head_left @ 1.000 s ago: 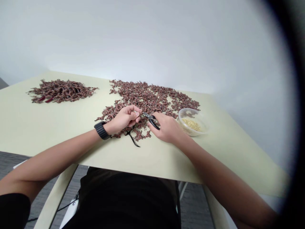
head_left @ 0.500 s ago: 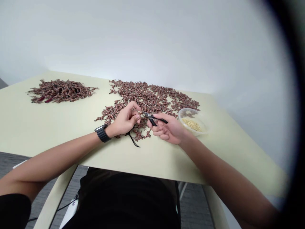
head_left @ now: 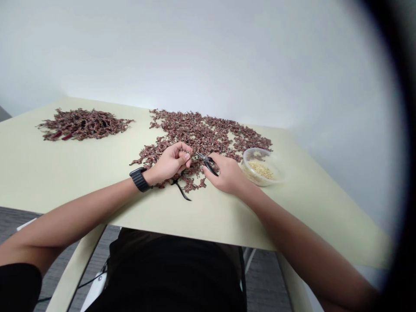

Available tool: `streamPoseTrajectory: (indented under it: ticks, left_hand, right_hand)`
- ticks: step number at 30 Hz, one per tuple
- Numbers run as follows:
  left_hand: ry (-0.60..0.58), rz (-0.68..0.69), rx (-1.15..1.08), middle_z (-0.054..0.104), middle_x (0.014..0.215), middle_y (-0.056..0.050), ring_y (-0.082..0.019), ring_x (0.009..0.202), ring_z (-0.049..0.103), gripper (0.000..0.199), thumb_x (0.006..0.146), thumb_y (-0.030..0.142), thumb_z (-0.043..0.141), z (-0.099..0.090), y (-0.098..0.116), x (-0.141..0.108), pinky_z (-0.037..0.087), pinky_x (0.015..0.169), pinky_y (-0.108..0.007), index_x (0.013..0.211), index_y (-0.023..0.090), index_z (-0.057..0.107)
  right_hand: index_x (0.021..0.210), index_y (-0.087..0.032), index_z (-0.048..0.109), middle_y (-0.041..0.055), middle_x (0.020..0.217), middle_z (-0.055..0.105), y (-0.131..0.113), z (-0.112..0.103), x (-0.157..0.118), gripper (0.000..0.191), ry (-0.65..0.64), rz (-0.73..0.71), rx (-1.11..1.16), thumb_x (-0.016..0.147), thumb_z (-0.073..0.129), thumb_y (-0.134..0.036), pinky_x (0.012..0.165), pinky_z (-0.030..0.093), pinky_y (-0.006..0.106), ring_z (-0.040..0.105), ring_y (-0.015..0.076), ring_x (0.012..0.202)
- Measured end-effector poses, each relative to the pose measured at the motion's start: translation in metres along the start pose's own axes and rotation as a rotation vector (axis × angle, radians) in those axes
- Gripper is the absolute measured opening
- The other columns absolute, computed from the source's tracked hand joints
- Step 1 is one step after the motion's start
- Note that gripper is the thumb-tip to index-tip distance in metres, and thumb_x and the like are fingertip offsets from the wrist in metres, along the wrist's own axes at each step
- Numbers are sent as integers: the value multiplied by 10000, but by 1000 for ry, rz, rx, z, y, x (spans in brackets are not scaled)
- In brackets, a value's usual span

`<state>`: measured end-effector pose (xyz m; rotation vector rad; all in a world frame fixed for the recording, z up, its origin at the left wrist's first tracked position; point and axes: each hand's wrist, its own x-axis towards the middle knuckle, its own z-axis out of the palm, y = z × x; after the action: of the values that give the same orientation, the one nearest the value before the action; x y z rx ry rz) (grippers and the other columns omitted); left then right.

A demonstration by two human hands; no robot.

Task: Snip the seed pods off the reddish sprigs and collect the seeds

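My left hand (head_left: 173, 162) is closed in a pinch over the front of a spread of small reddish-brown pieces (head_left: 188, 130). What it pinches looks like one of these small pieces, mostly hidden by the fingers. My right hand (head_left: 229, 174) grips a pair of black-handled pliers (head_left: 210, 166), palm turned down. The metal jaws point left and reach close to my left fingertips; whether they touch the piece is too small to tell. Below my left hand, a second black-handled tool (head_left: 182, 190) lies on the table, partly covered by the pieces and the hand.
A clear round tub (head_left: 260, 177) with small yellow-gold bits stands just right of my right hand. At the far left lies another heap of brown pieces (head_left: 86, 123) with two dark red strips. The pale yellow table (head_left: 201, 221) meets a white wall behind.
My right hand has rolled over from palm showing to back of the hand up, turning the pliers with it. The left hand has shifted only slightly.
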<state>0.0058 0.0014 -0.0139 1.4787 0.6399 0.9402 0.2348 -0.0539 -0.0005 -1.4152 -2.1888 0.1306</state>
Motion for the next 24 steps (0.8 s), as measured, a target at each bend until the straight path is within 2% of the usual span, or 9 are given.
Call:
streamPoseTrajectory:
  ticks: [4, 10, 17, 19, 21, 24]
  left_hand:
    - [-16, -13, -21, 609, 674, 33, -45, 414, 403, 219, 926, 273, 655, 0, -1, 1, 282, 401, -175, 1072, 190, 514]
    - [-20, -18, -6, 608, 673, 31, -45, 403, 390, 209, 940, 288, 637, 2, -1, 1, 260, 381, -172, 1078, 191, 513]
    - [-30, -39, -12, 595, 658, 37, -44, 405, 377, 245, 934, 322, 656, 2, 1, 0, 251, 389, -171, 1073, 187, 506]
    - [-24, -18, 27, 596, 661, 36, -45, 408, 373, 222, 946, 315, 635, 2, 0, 0, 252, 396, -171, 1070, 192, 497]
    - [-23, 23, 99, 602, 667, 33, -49, 428, 394, 188, 963, 299, 606, 2, 1, 0, 278, 421, -168, 1061, 199, 482]
    - [-38, 90, 209, 613, 686, 28, -60, 492, 455, 164, 968, 245, 585, 3, 4, -2, 340, 488, -164, 1056, 209, 451]
  right_hand:
    - [997, -209, 555, 85, 921, 656, 1, -2, -2, 225, -21, -23, -60, 958, 511, -426, 731, 407, 317, 601, 221, 799]
    - [1049, -210, 561, 93, 954, 660, 0, -3, -2, 236, -34, -42, -93, 974, 499, -425, 766, 425, 324, 626, 236, 854]
    - [966, -210, 553, 66, 886, 642, -2, -3, -1, 199, -25, -24, -25, 947, 533, -407, 719, 399, 314, 590, 209, 785]
    - [885, -213, 538, 24, 775, 596, -6, -4, 0, 211, -47, 16, 84, 940, 541, -416, 661, 370, 301, 535, 176, 696]
    - [807, -214, 516, -10, 681, 509, -9, -5, 1, 268, -108, 103, 291, 935, 541, -448, 587, 328, 281, 449, 144, 615]
    - [800, -213, 511, -47, 627, 330, -11, -11, 5, 333, -332, 345, 810, 926, 516, -521, 464, 208, 241, 251, 108, 529]
